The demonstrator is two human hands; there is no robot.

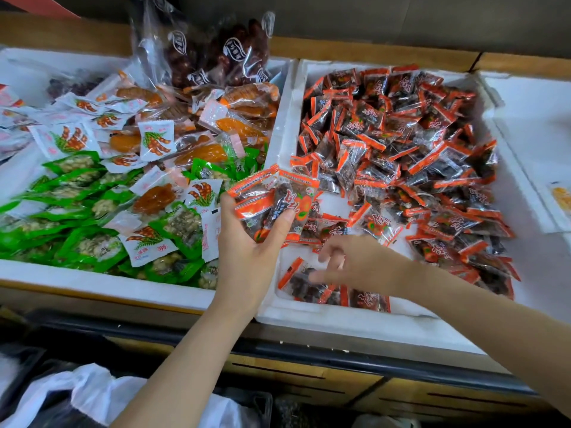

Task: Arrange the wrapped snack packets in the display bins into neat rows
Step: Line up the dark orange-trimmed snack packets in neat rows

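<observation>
Left hand (247, 245) grips red packets (275, 205), empty right hand (361, 267) reaches the row (336, 295) at 6 o'clock in the bin (324, 318); next, I think, add one.

The right hand (361, 267) shows blurred fingers (324, 276). The picture's edge crops the left bin (92, 279) at nine o'clock, the white bag (92, 393) at seven.

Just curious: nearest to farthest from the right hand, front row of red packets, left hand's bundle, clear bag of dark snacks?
1. Front row of red packets, beneath the right hand.
2. Bundle in the left hand, up-left.
3. Clear bag of dark snacks, far back left.
</observation>
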